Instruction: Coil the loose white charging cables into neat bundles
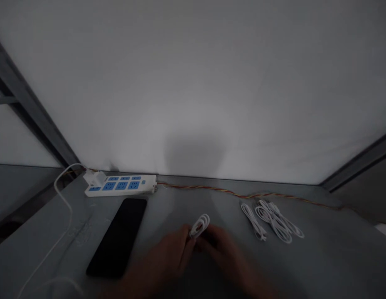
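Observation:
A small coiled white cable (200, 225) is held up between my two hands near the front middle of the grey table. My left hand (172, 251) is closed on the lower left end of the coil. Close on the other side, my right hand (222, 251) has its fingers bent toward the cable; its fingertips are dark and partly hidden. To the right lie a bundled white cable (254, 222) and more coiled white cables (278, 221), side by side on the table. A black phone (118, 238) lies flat left of my hands.
A white power strip (121, 185) with blue sockets holds a white plug (96, 178) at the back left. Its white cord (68, 207) runs down the left side. A twisted red-yellow wire (211, 188) follows the wall (258, 104). Metal posts stand at both sides.

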Demonstrator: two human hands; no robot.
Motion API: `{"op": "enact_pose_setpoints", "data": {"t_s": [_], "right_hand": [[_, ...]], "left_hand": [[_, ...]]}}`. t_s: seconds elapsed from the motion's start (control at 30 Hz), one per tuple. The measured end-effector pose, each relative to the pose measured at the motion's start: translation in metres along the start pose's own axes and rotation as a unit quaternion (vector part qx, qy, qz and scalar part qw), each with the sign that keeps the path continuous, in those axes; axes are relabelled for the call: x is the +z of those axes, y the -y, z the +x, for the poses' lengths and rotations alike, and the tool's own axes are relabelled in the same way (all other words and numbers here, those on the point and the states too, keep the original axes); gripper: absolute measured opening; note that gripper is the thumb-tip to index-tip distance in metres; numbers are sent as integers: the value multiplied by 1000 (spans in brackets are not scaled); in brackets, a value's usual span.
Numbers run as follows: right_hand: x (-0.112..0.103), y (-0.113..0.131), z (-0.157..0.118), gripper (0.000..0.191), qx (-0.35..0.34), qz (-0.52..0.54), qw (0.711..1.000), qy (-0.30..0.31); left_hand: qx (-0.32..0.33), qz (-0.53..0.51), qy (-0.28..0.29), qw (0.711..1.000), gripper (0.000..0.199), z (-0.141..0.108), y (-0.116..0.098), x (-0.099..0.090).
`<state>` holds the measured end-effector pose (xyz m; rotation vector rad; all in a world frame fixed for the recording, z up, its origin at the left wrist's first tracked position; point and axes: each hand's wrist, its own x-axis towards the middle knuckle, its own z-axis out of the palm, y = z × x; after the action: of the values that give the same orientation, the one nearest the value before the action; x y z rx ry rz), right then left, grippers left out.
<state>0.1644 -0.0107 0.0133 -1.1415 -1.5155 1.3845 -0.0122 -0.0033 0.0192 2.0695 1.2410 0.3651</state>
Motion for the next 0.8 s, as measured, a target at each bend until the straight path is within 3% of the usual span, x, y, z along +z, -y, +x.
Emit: {"op": "enact_pose_setpoints", "data": {"t_s": [0.17, 0.37, 0.5, 0.6, 0.8], "right_hand": [[3, -1, 0, 15, -17, 42, 999, -9], [9, -6, -2, 16, -19, 13, 998, -50], [12, -5, -5, 8, -46, -30, 993, -100], [12, -4, -6, 12, -45, -50, 990, -126], [11, -3, -7, 9, -100, -106, 976, -164]], "left_hand": [[23, -12, -18, 999, 33, 3, 1, 6], [24, -72, -63, 995, 37, 1, -1, 12], [2, -124, -73, 990, 43, 0, -3, 14], [-38, -137, -71, 987, 44, 0, -3, 16], [-52, -101, -83, 990, 46, 0, 13, 25]]}}
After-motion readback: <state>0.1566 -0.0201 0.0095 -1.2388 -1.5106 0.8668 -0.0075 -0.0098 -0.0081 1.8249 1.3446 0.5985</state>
